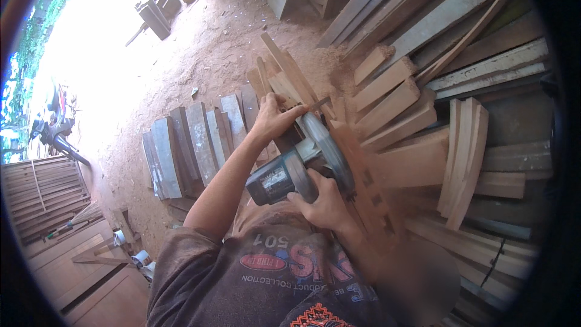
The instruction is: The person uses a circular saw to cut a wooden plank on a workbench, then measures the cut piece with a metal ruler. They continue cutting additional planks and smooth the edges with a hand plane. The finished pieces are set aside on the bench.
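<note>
Saw: a dark-bodied handheld circular saw [295, 167] w/ curved grey metal guard [331, 151] sits mid-scene, just beyond the wearer's dark grey printed T-shirt [260, 272]; motor end points L.
R hand: the R hand [327, 203] grips the saw's looped rear handle, fingers wrapped & partly hidden, thumb on near side.
L hand: the L hand [277, 118] is at the saw's far end, thumb stretched R, fingers bent over the front; can't tell if they press saw, wood or both.
Workpieces: long light-brown wooden strips [289, 79] run away from the saw's far end; blade contact hidden.
Notched timber: reddish-brown beam w/ dark rectangular slots [369, 178], just R of saw, partly blurred.
Planks, L: row of weathered grey wooden planks [196, 139] beside L forearm.
Lumber, R: pale squared wooden blocks [387, 97], plus long grey-and-white weathered boards [451, 21] farther off.
Yard: dusty reddish-brown ground [157, 85]; dark motorbike [57, 127] far L; brown wooden panels [109, 287] near L.
</note>
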`<control>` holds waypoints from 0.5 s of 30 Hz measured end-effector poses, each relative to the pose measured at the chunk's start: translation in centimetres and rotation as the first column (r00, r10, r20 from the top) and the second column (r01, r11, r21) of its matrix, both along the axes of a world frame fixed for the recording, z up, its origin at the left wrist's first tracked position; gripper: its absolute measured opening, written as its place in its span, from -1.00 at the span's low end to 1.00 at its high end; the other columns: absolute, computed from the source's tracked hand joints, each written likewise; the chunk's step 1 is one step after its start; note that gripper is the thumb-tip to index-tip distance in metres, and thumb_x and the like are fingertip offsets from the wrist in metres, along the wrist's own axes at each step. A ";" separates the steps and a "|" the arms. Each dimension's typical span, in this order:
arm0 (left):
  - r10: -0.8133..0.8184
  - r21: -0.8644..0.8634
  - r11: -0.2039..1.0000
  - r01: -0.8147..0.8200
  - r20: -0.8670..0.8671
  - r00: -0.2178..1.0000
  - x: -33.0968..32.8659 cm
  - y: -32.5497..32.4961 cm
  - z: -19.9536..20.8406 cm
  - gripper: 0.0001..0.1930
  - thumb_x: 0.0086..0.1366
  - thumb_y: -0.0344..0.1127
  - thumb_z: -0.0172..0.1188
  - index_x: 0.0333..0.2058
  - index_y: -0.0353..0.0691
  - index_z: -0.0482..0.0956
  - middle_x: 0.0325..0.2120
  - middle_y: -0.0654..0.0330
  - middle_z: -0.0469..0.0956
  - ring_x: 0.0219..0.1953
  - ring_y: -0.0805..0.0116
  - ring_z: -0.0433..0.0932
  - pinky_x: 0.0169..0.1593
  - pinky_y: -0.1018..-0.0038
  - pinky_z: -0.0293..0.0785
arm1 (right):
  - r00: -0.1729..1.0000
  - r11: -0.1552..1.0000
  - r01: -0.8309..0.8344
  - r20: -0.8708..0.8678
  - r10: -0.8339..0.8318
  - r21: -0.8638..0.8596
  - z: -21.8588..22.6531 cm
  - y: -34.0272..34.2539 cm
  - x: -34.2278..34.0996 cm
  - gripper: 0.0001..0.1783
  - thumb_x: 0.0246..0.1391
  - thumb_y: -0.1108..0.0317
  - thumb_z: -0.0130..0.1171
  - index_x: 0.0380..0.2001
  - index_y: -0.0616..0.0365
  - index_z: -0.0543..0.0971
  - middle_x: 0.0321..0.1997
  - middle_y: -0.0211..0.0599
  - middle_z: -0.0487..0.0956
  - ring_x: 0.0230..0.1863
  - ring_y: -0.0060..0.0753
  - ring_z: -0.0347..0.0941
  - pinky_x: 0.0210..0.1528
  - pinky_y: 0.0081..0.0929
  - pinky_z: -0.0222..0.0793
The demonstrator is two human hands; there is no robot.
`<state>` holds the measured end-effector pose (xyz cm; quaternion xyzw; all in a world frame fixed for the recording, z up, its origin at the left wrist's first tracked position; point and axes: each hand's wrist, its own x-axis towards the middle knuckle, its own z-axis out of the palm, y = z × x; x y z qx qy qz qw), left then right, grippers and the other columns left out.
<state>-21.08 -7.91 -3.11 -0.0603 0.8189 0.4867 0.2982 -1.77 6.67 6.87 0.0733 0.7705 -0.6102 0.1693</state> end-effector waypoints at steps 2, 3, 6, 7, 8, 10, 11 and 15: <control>-0.008 0.046 0.999 0.008 -0.017 1.000 -0.7 -0.7 -0.4 -0.10 0.18 0.12 0.51 0.23 -0.52 0.40 0.17 -0.25 0.39 0.20 -0.13 0.57 0.24 0.18 0.60 | 1.000 1.000 0.002 -0.016 -0.002 0.002 0.0 -0.2 -0.7 -0.59 0.16 0.30 0.46 -0.04 0.32 0.59 -0.23 0.30 0.72 -0.05 0.33 0.73 -0.01 0.03 0.60; -0.003 0.060 0.998 0.004 -0.020 1.000 -0.9 -1.0 -0.6 -0.16 0.21 0.03 0.49 0.25 -0.49 0.39 0.20 -0.24 0.37 0.21 -0.11 0.57 0.26 0.19 0.59 | 0.999 1.000 0.006 -0.033 -0.006 0.003 0.0 -0.4 -1.0 -0.59 0.16 0.30 0.46 -0.04 0.32 0.59 -0.23 0.30 0.72 -0.06 0.34 0.73 -0.01 0.03 0.60; -0.018 0.137 0.990 0.019 -0.005 1.000 -1.7 -1.8 -0.7 -0.17 0.19 -0.14 0.45 0.32 -0.47 0.32 0.27 -0.25 0.27 0.21 -0.09 0.56 0.28 0.20 0.57 | 0.999 1.000 0.002 -0.033 -0.002 0.001 0.1 -0.6 -1.8 -0.60 0.16 0.31 0.46 -0.04 0.32 0.59 -0.22 0.30 0.72 -0.06 0.34 0.72 -0.01 0.03 0.61; -0.020 0.151 0.988 0.018 0.010 1.000 -2.0 -2.1 -0.7 -0.15 0.18 -0.17 0.46 0.34 -0.46 0.30 0.27 -0.25 0.26 0.20 -0.09 0.56 0.29 0.19 0.57 | 1.000 1.000 0.000 -0.015 0.000 -0.004 0.1 -0.7 -2.1 -0.60 0.17 0.31 0.46 -0.04 0.32 0.59 -0.22 0.31 0.72 -0.06 0.35 0.72 -0.01 0.03 0.61; -0.028 0.161 0.987 0.022 0.033 0.999 -2.3 -2.4 -0.6 -0.13 0.16 -0.19 0.47 0.36 -0.44 0.28 0.28 -0.25 0.24 0.19 -0.09 0.56 0.30 0.19 0.56 | 1.000 1.000 -0.001 -0.025 0.001 -0.005 0.1 -0.8 -2.4 -0.59 0.17 0.31 0.46 -0.03 0.33 0.59 -0.21 0.31 0.72 -0.05 0.35 0.72 0.00 0.03 0.61; -0.059 0.144 0.988 0.056 0.018 0.998 -2.8 -2.8 -0.5 -0.08 0.13 -0.23 0.49 0.39 -0.41 0.24 0.27 -0.24 0.24 0.18 -0.09 0.57 0.31 0.18 0.55 | 1.000 1.000 0.002 -0.024 -0.002 -0.020 0.0 -1.0 -2.9 -0.58 0.17 0.30 0.45 -0.02 0.33 0.59 -0.20 0.33 0.72 -0.04 0.37 0.71 0.02 0.05 0.60; -0.084 0.115 0.990 0.086 -0.021 0.996 -3.1 -2.9 -0.5 -0.05 0.10 -0.24 0.51 0.40 -0.40 0.22 0.27 -0.23 0.24 0.17 -0.10 0.57 0.31 0.17 0.55 | 1.000 1.000 -0.003 -0.018 0.003 0.015 0.0 -1.1 -3.2 -0.58 0.18 0.29 0.45 -0.02 0.33 0.58 -0.19 0.33 0.71 -0.03 0.38 0.71 0.03 0.06 0.60; -0.187 -0.112 0.981 0.160 -0.303 0.934 -3.6 -2.8 -0.8 -0.02 0.07 -0.43 0.44 0.46 -0.34 0.14 0.06 -0.17 0.56 0.02 0.01 0.67 0.17 0.27 0.61 | 1.000 0.999 -0.005 -0.020 0.006 0.039 -0.3 -1.4 -4.0 -0.58 0.19 0.27 0.44 -0.02 0.34 0.58 -0.18 0.35 0.71 -0.02 0.42 0.69 0.05 0.08 0.59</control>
